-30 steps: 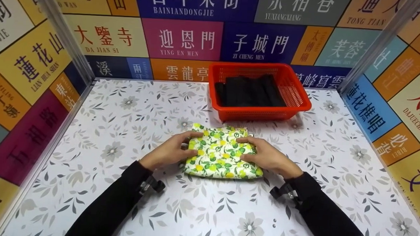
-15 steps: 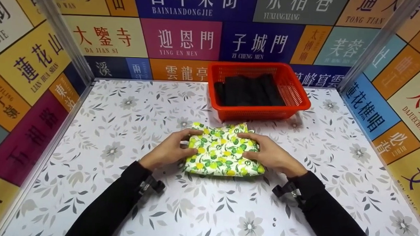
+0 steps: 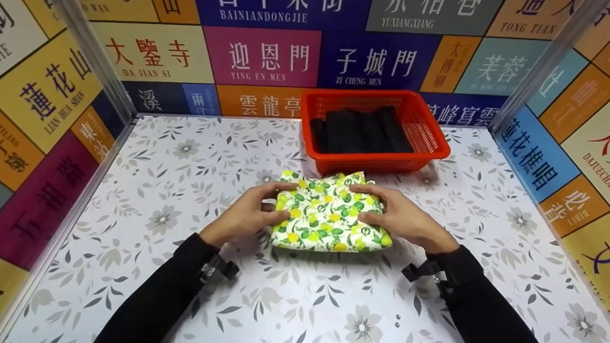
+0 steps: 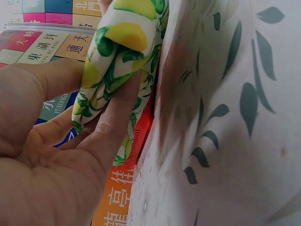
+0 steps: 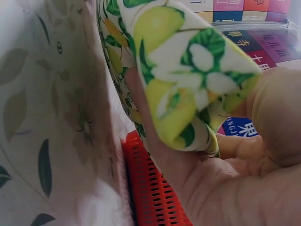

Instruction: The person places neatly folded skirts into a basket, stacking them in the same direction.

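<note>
A folded lemon-print cloth, white with yellow and green fruit and leaves, is held flat between both hands in the head view. My left hand grips its left edge, and my right hand grips the right edge. In the left wrist view, the left hand has the cloth's folded side between thumb and fingers, with some fingers beneath it. From the right wrist, the right hand likewise pinches a folded corner. Some fingertips are hidden under the cloth.
A red plastic basket stands at the back, just beyond the cloth, with folded black cloth inside. The table has a white leaf-and-flower covering. Printed sign panels wall in the back and both sides.
The lemon-print cloth has risen slightly and moved away from me toward the basket, carried in both hands. The right hand has shifted a little to the right. The basket is in place.
</note>
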`<state>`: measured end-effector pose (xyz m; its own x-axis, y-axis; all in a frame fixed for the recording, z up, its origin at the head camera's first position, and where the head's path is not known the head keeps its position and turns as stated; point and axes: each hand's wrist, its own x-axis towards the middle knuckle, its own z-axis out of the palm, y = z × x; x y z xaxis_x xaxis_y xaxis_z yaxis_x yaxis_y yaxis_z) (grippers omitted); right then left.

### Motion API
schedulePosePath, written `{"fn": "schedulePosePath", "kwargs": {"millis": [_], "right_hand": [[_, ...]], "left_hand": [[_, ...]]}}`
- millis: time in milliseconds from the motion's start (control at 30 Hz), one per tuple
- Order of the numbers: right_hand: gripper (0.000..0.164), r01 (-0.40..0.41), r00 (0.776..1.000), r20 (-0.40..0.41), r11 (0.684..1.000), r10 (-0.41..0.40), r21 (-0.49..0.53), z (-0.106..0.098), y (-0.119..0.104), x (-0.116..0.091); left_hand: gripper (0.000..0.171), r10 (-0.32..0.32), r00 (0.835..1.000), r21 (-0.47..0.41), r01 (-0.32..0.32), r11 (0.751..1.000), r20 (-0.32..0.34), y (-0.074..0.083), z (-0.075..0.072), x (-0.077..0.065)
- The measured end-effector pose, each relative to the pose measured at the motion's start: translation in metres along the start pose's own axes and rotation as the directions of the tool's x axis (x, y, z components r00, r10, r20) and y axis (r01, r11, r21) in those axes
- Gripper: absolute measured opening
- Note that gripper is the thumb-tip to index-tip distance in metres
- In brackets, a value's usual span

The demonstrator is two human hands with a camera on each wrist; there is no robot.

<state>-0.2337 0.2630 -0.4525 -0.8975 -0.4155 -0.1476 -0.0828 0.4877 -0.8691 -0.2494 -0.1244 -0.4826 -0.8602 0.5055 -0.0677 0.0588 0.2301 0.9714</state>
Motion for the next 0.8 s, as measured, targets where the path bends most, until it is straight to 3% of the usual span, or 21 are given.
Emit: {"fn": "schedulePosePath", "kwargs": {"millis": [167,400,800], "right_hand": [[0.063,0.001,1.000,-0.003,1.000,-0.001,-0.001,-0.006,-0.005,-0.005],[0.063,0.033,0.999,-0.015,0.998,-0.032,0.046,-0.010,-0.014,-0.009],[0.068,0.155,0.986,-0.079,0.981,-0.146,0.116,-0.023,-0.023,-0.014]], "left_hand": [[0.066,0.079,0.997,0.019,-0.079,0.997,-0.009,0.005,0.000,-0.001],[0.064,0.217,0.975,0.092,-0.211,0.973,-0.052,0.009,0.000,-0.003],[0.070,0.314,0.943,0.068,-0.309,0.949,-0.108,0.030,0.002,-0.001]]}}
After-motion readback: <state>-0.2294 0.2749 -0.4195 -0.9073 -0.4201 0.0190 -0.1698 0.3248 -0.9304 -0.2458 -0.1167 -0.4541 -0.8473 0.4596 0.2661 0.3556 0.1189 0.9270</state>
